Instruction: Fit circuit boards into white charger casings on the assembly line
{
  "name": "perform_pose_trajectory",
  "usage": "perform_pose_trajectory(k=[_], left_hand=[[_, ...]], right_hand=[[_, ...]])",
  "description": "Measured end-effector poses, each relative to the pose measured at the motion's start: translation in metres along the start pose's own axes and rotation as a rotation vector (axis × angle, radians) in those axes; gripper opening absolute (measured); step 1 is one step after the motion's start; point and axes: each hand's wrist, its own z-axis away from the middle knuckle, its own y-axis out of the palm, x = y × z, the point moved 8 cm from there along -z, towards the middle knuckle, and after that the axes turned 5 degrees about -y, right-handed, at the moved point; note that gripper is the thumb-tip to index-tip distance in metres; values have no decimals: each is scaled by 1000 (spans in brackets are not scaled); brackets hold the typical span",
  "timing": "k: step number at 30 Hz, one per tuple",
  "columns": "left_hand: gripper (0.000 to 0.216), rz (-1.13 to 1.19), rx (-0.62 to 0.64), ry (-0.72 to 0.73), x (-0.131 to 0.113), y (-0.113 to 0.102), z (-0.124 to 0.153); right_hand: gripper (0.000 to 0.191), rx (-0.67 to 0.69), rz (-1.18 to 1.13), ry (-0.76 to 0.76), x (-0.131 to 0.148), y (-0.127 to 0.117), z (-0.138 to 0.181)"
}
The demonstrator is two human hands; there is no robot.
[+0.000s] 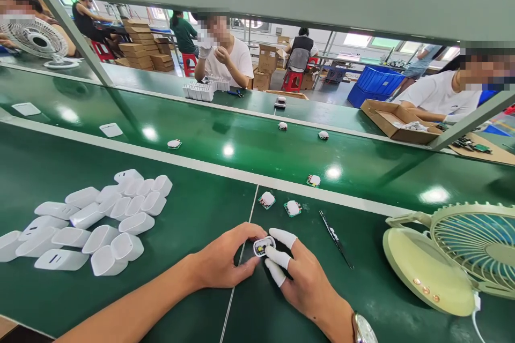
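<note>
A small white charger housing [259, 253] is held with its open end facing me, parts of a circuit board showing inside. My left hand [221, 257] grips it between thumb and fingers. White finger cots cover some fingers of my right hand [300, 273], which are closed on the housing's right side and rim. Two circuit boards with white tops, one on the left [266, 200] and one on the right [293, 208], lie just beyond my hands. A thin dark tool, apparently tweezers [336, 239], rests to the right.
Many white charger housings [100, 238] are grouped at left. A green fan [438, 257] stands at right. Beyond a pale rail [225, 171], more boards [313, 180] and white flat pieces [111, 129] lie on the green belt. Several people sit across and behind.
</note>
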Motion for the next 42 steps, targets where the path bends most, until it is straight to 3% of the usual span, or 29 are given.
perform_pose_trajectory(k=[4,8,17,27,31,36,39,42], left_hand=[[24,-138,-33,166,-12,-3,2],[17,-243,-36,211,-12,-2,4],[12,-216,-40,163,-16,-2,-3],[12,-164,-3,117,-9,1,-2],[9,-168,-9,138,-10,5,-2],[6,-94,-122,43,0,2,-4],[8,-58,-212,-95,8,-10,-5],[6,-135,-227,-134,3,-24,-11]], right_hand=[[46,-6,-55,27,0,1,-1],[49,42,-54,74,0,4,-5],[50,43,-128,124,-8,3,-4],[38,65,-288,220,-21,-6,-3],[36,118,-249,142,-17,-1,-5],[36,-34,-218,207,-27,-5,1],[39,-83,-65,138,-26,-8,3],[46,-116,208,94,-29,-13,4]])
